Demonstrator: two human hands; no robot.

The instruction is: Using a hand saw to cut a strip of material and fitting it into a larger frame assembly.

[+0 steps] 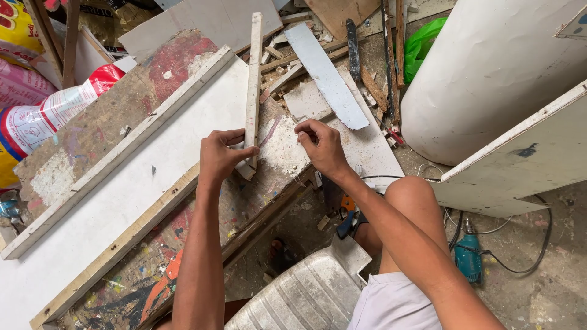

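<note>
left hand (221, 156) grips wood strip (252, 85) | right hand (322, 145) pinched shut beside

Daylight falls on a dusty concrete floor (538, 287) strewn with wood offcuts (367, 85), beside a white column (489, 73).

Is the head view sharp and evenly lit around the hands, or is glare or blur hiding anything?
Head view: soft, even daylight, no harsh glare; left hand gripping the wooden strip and right hand are sharp; white board is bright but not washed out; edges bow slightly, wide-angle.
</note>
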